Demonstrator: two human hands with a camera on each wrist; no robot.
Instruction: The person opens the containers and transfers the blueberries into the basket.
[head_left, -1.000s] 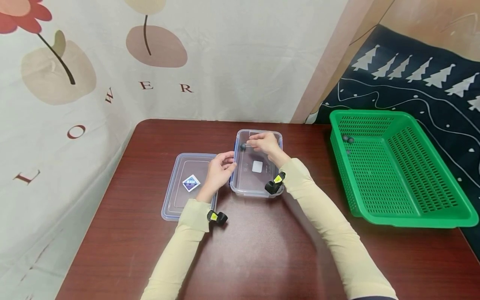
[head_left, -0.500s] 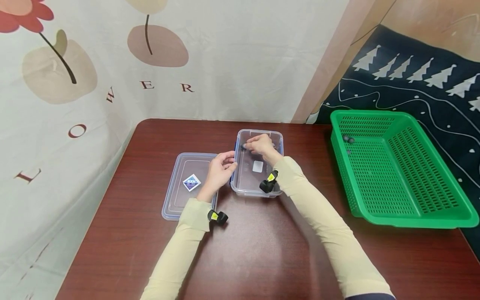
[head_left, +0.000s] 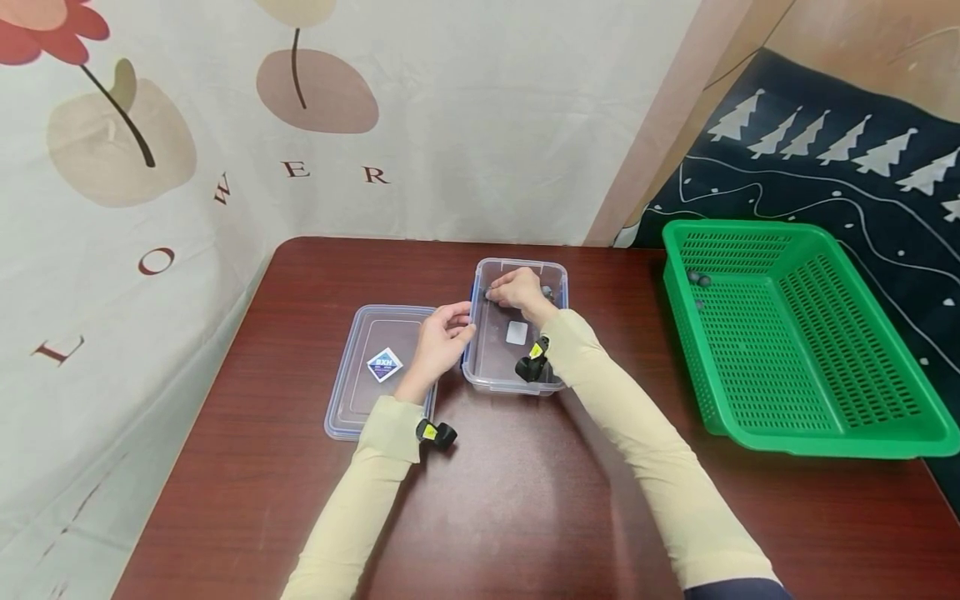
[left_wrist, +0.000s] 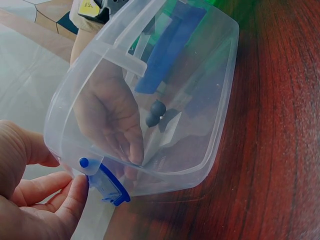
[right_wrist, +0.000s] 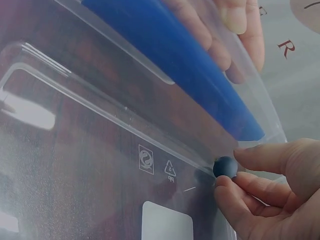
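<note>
Right hand (head_left: 519, 289): thumb and fingertips pinched one small dark ball (right_wrist: 225, 167), which I had inside the clear box (head_left: 517, 387), beside its left wall, toward the far end. Whether it touched the floor, I could not tell. I judged it light, smooth and quick to roll, possibly berry-soft; best taken across its widest part with fingertips, under gentle pressure.

Left hand (head_left: 442, 337): fingers loosely extended, gripping nothing, tips against the outside of the left wall by a blue latch (right_wrist: 180, 65).

Box: lidless, upright; to my judgement light, thin-walled, slightly flexible and likely to slide; best steadied at wall or rim, clear of the hinged latch.

Other dark balls (left_wrist: 158, 108): two, inside the box, right of the pinching fingers.

Lid (head_left: 356, 392): flat on the table (head_left: 525, 500), left of the box.

Green basket (head_left: 840, 446): well to the right; small round pieces (head_left: 705, 281) lay in it.
</note>
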